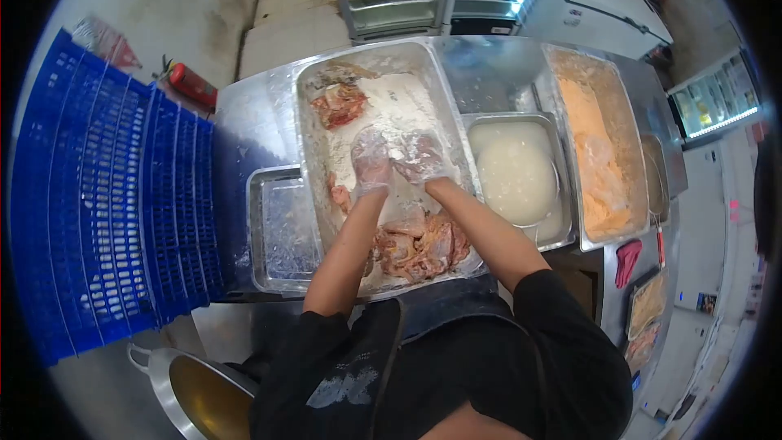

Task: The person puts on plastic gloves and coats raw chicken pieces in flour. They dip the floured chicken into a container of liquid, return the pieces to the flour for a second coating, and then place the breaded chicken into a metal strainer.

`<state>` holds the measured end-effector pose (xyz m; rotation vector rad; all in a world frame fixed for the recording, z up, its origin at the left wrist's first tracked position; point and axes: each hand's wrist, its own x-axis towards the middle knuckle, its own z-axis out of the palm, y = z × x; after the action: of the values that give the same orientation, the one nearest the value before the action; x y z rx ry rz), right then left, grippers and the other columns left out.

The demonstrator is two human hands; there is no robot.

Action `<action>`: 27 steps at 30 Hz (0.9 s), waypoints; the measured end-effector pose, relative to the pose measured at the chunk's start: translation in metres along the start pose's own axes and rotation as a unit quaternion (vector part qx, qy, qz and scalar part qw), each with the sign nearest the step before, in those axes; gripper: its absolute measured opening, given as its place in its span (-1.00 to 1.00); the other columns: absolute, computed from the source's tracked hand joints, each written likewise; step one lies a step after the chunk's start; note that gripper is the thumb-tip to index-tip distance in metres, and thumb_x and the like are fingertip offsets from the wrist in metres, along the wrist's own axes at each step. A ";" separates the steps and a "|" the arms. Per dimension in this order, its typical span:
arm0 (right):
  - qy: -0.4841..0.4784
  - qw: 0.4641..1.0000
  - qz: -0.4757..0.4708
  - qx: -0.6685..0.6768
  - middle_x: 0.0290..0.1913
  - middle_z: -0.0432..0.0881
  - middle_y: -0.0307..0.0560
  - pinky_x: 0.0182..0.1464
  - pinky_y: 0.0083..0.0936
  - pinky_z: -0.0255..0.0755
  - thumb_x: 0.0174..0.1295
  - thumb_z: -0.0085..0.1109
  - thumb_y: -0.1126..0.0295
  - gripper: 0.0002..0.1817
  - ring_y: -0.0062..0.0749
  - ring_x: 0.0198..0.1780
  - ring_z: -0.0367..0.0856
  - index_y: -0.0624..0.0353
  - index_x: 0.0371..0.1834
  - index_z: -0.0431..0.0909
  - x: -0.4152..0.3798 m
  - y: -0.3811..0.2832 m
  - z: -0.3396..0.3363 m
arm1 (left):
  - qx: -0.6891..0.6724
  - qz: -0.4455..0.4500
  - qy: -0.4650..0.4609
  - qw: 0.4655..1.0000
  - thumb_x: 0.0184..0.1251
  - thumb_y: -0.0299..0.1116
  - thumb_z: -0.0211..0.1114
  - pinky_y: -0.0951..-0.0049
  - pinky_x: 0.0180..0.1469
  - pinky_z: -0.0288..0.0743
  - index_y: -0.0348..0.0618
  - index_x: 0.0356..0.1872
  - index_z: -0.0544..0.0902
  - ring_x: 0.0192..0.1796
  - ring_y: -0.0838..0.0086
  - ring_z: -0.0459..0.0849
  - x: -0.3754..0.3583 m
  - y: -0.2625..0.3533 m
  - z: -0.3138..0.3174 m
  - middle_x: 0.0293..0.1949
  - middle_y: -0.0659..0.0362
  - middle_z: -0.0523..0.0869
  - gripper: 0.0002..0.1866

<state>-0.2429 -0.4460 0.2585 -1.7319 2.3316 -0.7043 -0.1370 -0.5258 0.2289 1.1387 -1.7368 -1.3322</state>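
My left hand (372,165) and my right hand (419,161), both in clear plastic gloves dusted white, are side by side in the white flour (401,98) of a large metal tray (305,151). Flour covers the fingers of both hands, so I cannot make out their grip or any piece under them. Raw chicken pieces (423,248) lie at the tray's near end, close to my body. Another raw chicken piece (340,104) rests at its far left. A smaller pink piece (339,193) sits by the left wall, beside my left wrist.
Right of the tray stands a metal pan of pale batter (515,171), then a long tray of orange coating (595,147). A shallow metal tray (281,228) sits at left, beside stacked blue crates (114,195). A wok of oil (208,399) is at lower left.
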 end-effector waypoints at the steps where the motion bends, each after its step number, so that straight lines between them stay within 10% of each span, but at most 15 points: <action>1: -0.052 0.999 0.011 -0.003 -0.12 0.52 0.17 -0.01 -0.20 0.32 0.02 -0.02 -0.08 -0.40 0.01 -0.06 0.47 0.14 0.03 0.41 0.001 -0.002 -0.015 | 0.109 0.101 0.034 0.988 0.09 -0.41 0.10 0.36 0.10 0.33 -0.23 -0.06 0.51 0.08 0.30 0.47 -0.001 -0.003 0.011 -0.05 0.04 0.56 -0.67; 3: -0.046 0.999 0.014 -0.005 -0.16 0.53 0.18 -0.03 -0.20 0.33 0.02 -0.03 -0.08 -0.40 0.02 -0.09 0.48 0.15 0.01 0.42 0.005 0.003 -0.021 | 0.327 0.220 0.011 0.919 0.07 -0.48 0.12 0.37 0.05 0.36 -0.26 -0.05 0.49 0.02 0.28 0.51 -0.007 0.000 0.000 -0.06 -0.02 0.56 -0.65; 6: -0.039 0.998 0.045 0.033 -0.20 0.54 0.19 -0.03 -0.19 0.34 0.02 -0.02 -0.07 -0.42 0.01 -0.12 0.49 0.16 -0.02 0.43 0.008 -0.008 -0.043 | 0.310 0.217 -0.056 0.924 0.18 -0.44 0.08 0.45 0.00 0.40 -0.28 -0.03 0.47 -0.05 0.37 0.53 -0.004 0.019 -0.009 -0.09 0.04 0.57 -0.69; 7: -0.040 0.993 0.078 0.076 -0.21 0.53 0.19 -0.02 -0.19 0.34 0.03 -0.02 -0.06 -0.43 0.01 -0.13 0.49 0.16 -0.03 0.43 0.007 -0.013 -0.052 | 0.038 0.054 -0.112 0.992 0.23 -0.40 0.05 0.47 -0.02 0.42 -0.28 -0.02 0.46 -0.08 0.39 0.54 -0.005 0.024 -0.010 -0.11 0.06 0.57 -0.69; 9: -0.105 0.990 0.057 0.069 -0.07 0.45 0.19 0.05 -0.19 0.28 0.07 -0.04 -0.06 -0.41 -0.01 -0.02 0.42 0.15 0.04 0.38 0.000 -0.010 -0.066 | -0.420 -0.286 -0.108 0.855 0.32 -0.34 -0.04 0.52 -0.01 0.43 -0.29 0.03 0.42 -0.08 0.42 0.54 -0.007 0.032 -0.017 -0.10 0.07 0.56 -0.67; 10: -0.168 0.984 0.025 0.061 0.08 0.37 0.20 0.12 -0.19 0.22 0.10 -0.06 -0.07 -0.39 -0.03 0.09 0.35 0.13 0.11 0.34 0.001 -0.008 -0.071 | -0.455 -0.295 -0.117 0.832 0.31 -0.34 -0.04 0.51 0.00 0.43 -0.30 0.03 0.42 -0.07 0.42 0.54 -0.004 0.034 -0.025 -0.09 0.06 0.55 -0.67; 18: -0.118 0.991 0.010 -0.059 -0.20 0.56 -0.03 -0.11 -0.33 0.36 0.20 -0.16 0.17 -0.69 -0.25 -0.17 0.52 0.11 -0.19 0.48 -0.032 0.003 -0.064 | -0.293 -0.069 -0.128 0.945 0.30 -0.32 -0.03 0.48 0.02 0.41 -0.33 0.05 0.39 -0.01 0.36 0.52 0.071 -0.093 -0.049 -0.02 -0.01 0.52 -0.63; 20: -0.173 0.982 0.052 -0.062 -0.24 0.57 -0.02 -0.15 -0.33 0.39 0.20 -0.14 0.22 -0.74 -0.25 -0.20 0.54 0.10 -0.26 0.52 -0.023 -0.003 -0.092 | 0.146 0.159 -0.130 0.968 0.23 -0.28 0.04 0.43 0.06 0.39 -0.29 0.01 0.46 0.03 0.32 0.52 0.077 -0.081 -0.054 0.01 -0.01 0.54 -0.62; 22: -0.064 0.984 0.108 0.127 -0.36 0.59 0.03 -0.15 -0.21 0.39 0.23 -0.22 0.15 -0.65 -0.16 -0.29 0.57 0.10 -0.27 0.55 -0.039 0.033 -0.095 | 0.156 0.122 -0.127 0.972 0.18 -0.27 0.07 0.40 0.08 0.38 -0.23 -0.02 0.51 0.02 0.28 0.53 0.066 -0.040 -0.062 -0.02 0.01 0.56 -0.63; 24: 0.213 0.919 -0.137 -0.302 -0.25 0.56 0.05 -0.06 -0.20 0.34 0.23 -0.19 0.13 -0.64 -0.10 -0.19 0.52 0.12 -0.17 0.52 -0.083 0.075 -0.105 | 0.164 0.092 -0.090 0.978 0.12 -0.27 0.10 0.37 0.09 0.37 -0.17 -0.06 0.55 0.01 0.24 0.54 0.079 -0.022 -0.069 -0.04 0.02 0.58 -0.64; 26: 0.010 0.968 0.249 0.031 -0.08 0.50 0.03 0.07 -0.19 0.22 0.24 -0.20 0.13 -0.61 -0.10 -0.04 0.44 0.11 -0.02 0.44 -0.068 0.017 -0.184 | 0.240 0.128 -0.067 0.960 0.06 -0.28 0.13 0.34 0.09 0.36 -0.07 -0.11 0.59 -0.03 0.21 0.54 0.107 -0.039 -0.075 -0.09 0.05 0.61 -0.67; 27: 0.019 0.975 0.207 -0.076 -0.06 0.49 0.04 0.06 -0.19 0.21 0.22 -0.19 0.13 -0.61 -0.09 -0.01 0.42 0.12 -0.03 0.44 -0.087 0.040 -0.176 | 0.210 0.112 -0.056 0.970 0.01 -0.29 0.16 0.31 0.08 0.36 -0.06 -0.13 0.60 -0.03 0.16 0.54 0.119 -0.049 -0.076 -0.13 0.01 0.61 -0.67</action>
<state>-0.3187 -0.3072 0.3813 -1.2182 2.7093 -0.4994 -0.1057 -0.6692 0.2009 1.0597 -2.2292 -0.9323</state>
